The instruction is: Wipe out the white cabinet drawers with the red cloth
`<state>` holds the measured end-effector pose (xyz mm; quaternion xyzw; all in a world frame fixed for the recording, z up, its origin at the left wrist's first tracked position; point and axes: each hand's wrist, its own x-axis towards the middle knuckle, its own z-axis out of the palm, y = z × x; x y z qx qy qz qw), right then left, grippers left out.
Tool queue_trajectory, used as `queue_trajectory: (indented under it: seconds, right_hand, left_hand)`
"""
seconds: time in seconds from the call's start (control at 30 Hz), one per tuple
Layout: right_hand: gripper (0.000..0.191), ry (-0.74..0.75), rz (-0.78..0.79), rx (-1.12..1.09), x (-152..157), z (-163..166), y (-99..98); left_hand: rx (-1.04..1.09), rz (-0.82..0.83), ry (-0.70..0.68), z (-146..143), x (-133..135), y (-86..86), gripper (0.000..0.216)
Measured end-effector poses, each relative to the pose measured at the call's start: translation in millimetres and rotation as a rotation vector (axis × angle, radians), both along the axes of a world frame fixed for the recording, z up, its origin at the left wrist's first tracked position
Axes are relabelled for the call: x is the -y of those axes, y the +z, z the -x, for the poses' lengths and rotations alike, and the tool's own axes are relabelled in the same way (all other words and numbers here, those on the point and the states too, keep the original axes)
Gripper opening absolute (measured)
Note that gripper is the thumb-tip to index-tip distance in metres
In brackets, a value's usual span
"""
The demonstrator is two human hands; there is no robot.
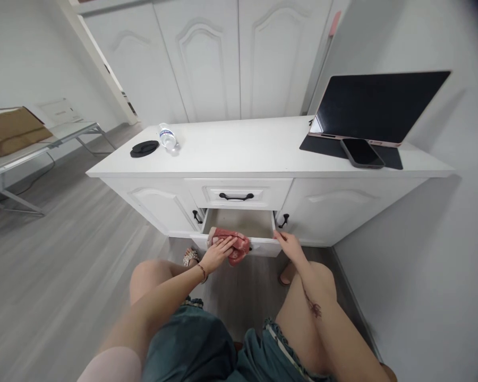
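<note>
A lower drawer [265,248] of the white cabinet is pulled out, its inside bare where I can see it. My left hand [220,252] presses a red patterned cloth [239,249] over the top edge of the drawer front, fingers over the fabric and thumb hidden. Part of the cloth hangs down outside, partly covering the drawer's dark handle. At the right corner of the drawer front, my right hand [289,245] pinches the edge with its fingertips. Above, the upper drawer [211,196] is closed.
On the white cabinet top [239,148] are a plastic bottle [168,138], a black round item [144,148], a laptop [376,109] and a phone [361,153]. A wall stands close on the right. A paper bag [14,130] rests on a glass table at left.
</note>
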<state>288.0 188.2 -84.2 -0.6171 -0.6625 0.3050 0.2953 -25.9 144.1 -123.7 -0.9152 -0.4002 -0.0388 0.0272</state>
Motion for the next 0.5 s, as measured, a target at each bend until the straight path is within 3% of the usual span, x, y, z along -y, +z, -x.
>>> queue_trajectory:
  seconds: [0.5]
  right_hand:
    - [0.060, -0.027, 0.067, -0.125, -3, -4, -5.8]
  left_hand:
    - [0.034, -0.059, -0.132, -104, -10, 6.4, 0.034]
